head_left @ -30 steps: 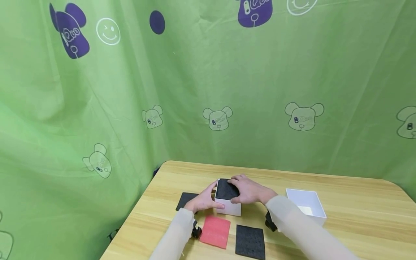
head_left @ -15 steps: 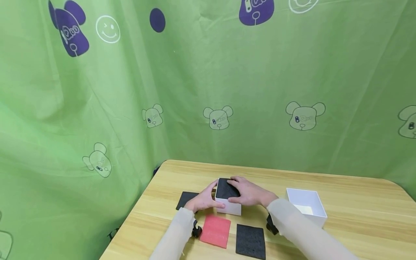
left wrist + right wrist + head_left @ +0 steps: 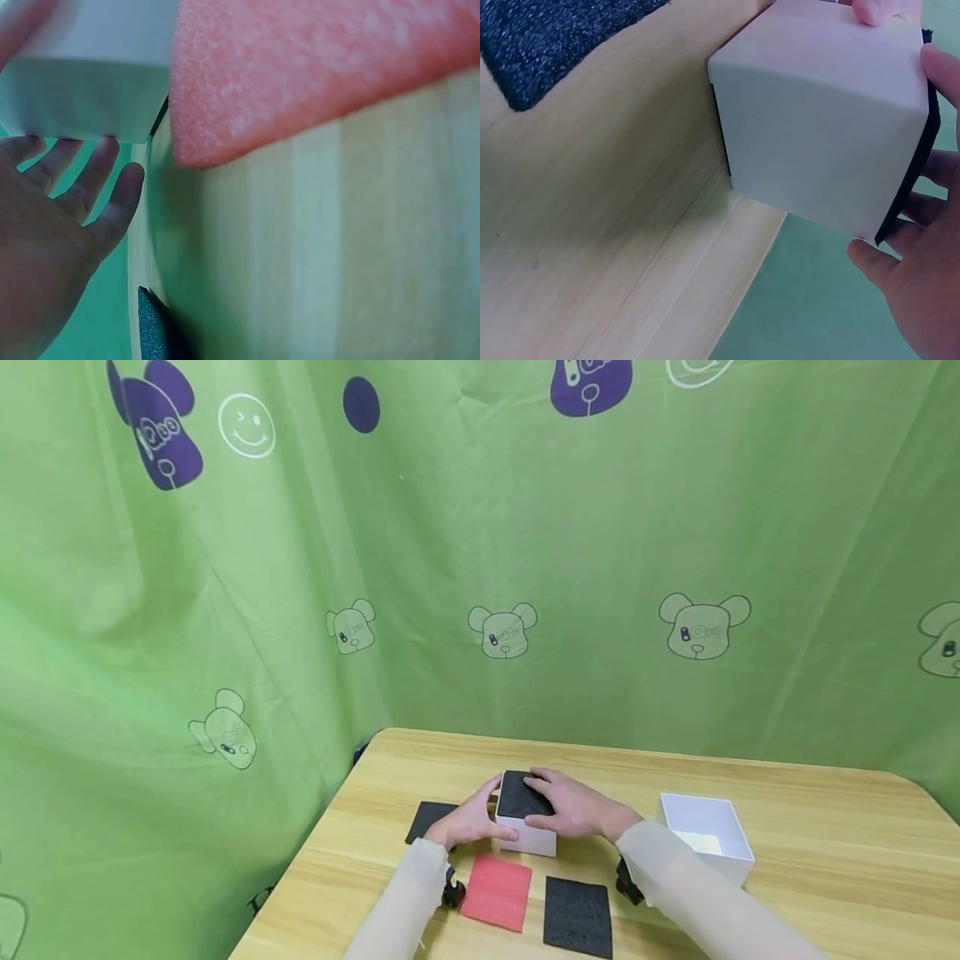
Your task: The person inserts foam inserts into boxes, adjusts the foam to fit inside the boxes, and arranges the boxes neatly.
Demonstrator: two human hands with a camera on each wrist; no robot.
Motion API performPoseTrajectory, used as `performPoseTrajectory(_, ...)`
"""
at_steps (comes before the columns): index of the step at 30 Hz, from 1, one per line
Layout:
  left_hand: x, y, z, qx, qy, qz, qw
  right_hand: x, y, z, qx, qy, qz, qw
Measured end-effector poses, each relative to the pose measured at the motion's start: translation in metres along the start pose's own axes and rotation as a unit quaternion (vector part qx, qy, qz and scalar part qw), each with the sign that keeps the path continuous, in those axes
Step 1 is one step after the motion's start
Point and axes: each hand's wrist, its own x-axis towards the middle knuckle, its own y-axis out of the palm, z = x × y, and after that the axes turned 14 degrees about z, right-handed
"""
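Right hand [image 3: 576, 806] is clamped across the black foam sheet [image 3: 517, 797] atop the white box [image 3: 531, 840], left hand [image 3: 472, 821] gripping the box; uneven pressure could skew the sheet imo, though its fit's hard to see.

Under the left hand [image 3: 468, 824] and right hand [image 3: 583, 806] spreads a pale wood-grain table [image 3: 825, 827] with rounded far corners. Beyond them hangs a green curtain [image 3: 570, 527] printed with outlined bear heads [image 3: 697, 639]. High to the left of the left hand are a purple bear head [image 3: 161, 439], a winking smiley [image 3: 247, 427] and a purple dot [image 3: 362, 404]. Left of that hand the cloth looks brighter.
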Motion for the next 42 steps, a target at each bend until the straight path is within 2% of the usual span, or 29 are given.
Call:
performPoseTrajectory(9,0.0,0.0,0.001,-0.008,0.006,0.002,0.9999,0.0,0.004,-0.003,0.006,-0.02,-0.008,1.0)
performPoseTrajectory(16,0.0,0.001,0.001,0.004,-0.007,-0.002,1.0,-0.003,0.003,-0.004,0.015,-0.024,-0.015,0.999)
performPoseTrajectory(25,0.001,0.002,0.002,-0.011,0.002,-0.004,0.9999,-0.016,-0.001,-0.008,0.028,0.02,0.002,0.999)
performPoseTrajectory(36,0.0,0.001,0.002,0.008,-0.017,-0.009,0.9998,-0.018,0.003,-0.018,0.017,0.022,0.006,1.0)
performPoseTrajectory(42,0.0,0.001,0.002,0.006,-0.012,-0.009,0.9999,-0.017,0.003,-0.016,0.009,0.025,-0.002,1.0)
